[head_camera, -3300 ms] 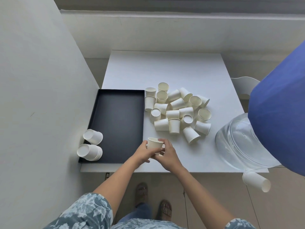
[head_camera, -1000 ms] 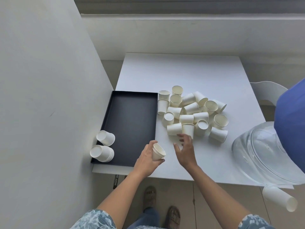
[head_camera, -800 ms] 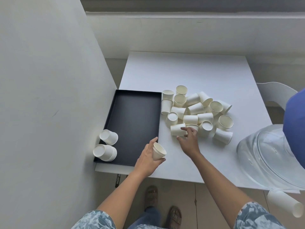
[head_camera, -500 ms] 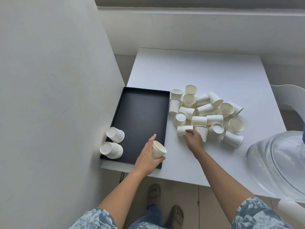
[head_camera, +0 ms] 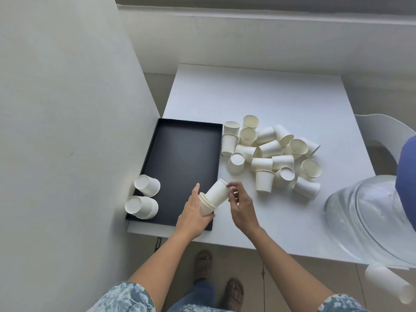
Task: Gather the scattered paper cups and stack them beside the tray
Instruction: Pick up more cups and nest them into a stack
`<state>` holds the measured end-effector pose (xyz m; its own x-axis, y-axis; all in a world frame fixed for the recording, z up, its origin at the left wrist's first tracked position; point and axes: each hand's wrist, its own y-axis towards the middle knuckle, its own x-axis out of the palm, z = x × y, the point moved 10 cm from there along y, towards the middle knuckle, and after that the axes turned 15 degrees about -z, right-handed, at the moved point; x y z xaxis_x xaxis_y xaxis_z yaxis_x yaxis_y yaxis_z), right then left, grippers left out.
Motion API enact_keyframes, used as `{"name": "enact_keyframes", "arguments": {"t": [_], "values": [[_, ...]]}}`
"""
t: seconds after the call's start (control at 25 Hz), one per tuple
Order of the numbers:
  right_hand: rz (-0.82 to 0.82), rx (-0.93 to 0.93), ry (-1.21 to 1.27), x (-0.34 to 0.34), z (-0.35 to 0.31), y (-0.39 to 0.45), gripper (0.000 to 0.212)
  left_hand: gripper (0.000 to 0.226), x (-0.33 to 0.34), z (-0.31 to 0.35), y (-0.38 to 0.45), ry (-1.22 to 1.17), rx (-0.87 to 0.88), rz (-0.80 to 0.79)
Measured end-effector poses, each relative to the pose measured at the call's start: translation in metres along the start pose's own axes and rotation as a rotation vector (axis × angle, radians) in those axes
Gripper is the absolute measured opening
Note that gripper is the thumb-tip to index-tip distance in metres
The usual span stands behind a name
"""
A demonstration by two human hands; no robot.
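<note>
- Nearest to me, at the bottom of the head view, I see two patterned sleeves and both bare forearms reaching up over the table's near edge, with sandalled feet on the tiled floor below.
- My left hand (head_camera: 194, 216) curls round a short nested stack of cups (head_camera: 206, 205), gripping it from the left side over the near right corner of the tray.
- My right hand (head_camera: 242, 204) pinches a single cup (head_camera: 216, 191) with its fingertips; that cup lies tilted, its open mouth set against the top of the held stack. I cannot tell how far it is seated.
- The black tray (head_camera: 180, 163) lies flat on the left part of the white table (head_camera: 258, 93), its left side close to the wall (head_camera: 56, 109).
- At the tray's near left corner a thicker stack of cups (head_camera: 141, 207) lies on its side, and one lone cup (head_camera: 147, 185) lies on its side just beyond it.
- Right of the tray, touching its far right edge, the scattered pile of cups (head_camera: 272, 154) sits on the table, some upright, some inverted, some tipped over.
- At the right edge a clear water jug (head_camera: 369, 219) lies on the table, with a blue shape (head_camera: 407, 176) over it.
- A white chair (head_camera: 378, 129) stands beyond the table's right side.
</note>
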<state>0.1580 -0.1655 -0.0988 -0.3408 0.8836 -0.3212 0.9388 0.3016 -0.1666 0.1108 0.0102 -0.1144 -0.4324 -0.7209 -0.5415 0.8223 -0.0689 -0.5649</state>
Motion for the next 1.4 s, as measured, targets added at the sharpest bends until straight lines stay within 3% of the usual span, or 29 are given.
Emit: {"name": "enact_keyframes", "arguments": {"t": [0.12, 0.28, 0.36, 0.44, 0.56, 0.72, 1.04, 1.28, 1.4], "values": [[-0.095, -0.031, -0.043, 0.016, -0.006, -0.006, 0.036, 0.107, 0.005, 0.012, 0.002, -0.006, 0.045, -0.029], [-0.189, -0.056, -0.093, 0.027, -0.005, -0.01, 0.021, 0.095, 0.009, 0.026, 0.004, 0.045, 0.091, -0.066], [-0.166, -0.054, -0.097, 0.016, -0.006, -0.008, 0.017, 0.085, 0.01, 0.027, 0.004, 0.069, 0.092, -0.077], [-0.042, -0.028, -0.181, -0.012, -0.005, -0.003, 0.021, 0.081, 0.009, 0.024, 0.003, 0.066, 0.09, -0.078], [0.114, 0.174, -0.499, -0.058, 0.01, 0.01, 0.052, 0.082, 0.007, 0.016, 0.002, 0.039, 0.079, -0.075], [0.075, 0.5, -0.646, -0.092, 0.038, 0.019, 0.078, 0.085, 0.004, 0.01, -0.001, 0.037, 0.063, -0.072], [-0.038, 0.575, -0.711, -0.08, 0.056, 0.019, 0.083, 0.087, -0.001, 0.01, -0.004, 0.031, 0.07, -0.072], [0.093, 0.619, -0.79, -0.088, 0.049, 0.013, 0.068, 0.087, 0.002, 0.009, -0.006, 0.021, 0.079, -0.078], [0.116, 0.57, -0.734, -0.09, 0.045, 0.016, 0.075, 0.087, 0.002, 0.008, -0.008, 0.016, 0.083, -0.074]]}}
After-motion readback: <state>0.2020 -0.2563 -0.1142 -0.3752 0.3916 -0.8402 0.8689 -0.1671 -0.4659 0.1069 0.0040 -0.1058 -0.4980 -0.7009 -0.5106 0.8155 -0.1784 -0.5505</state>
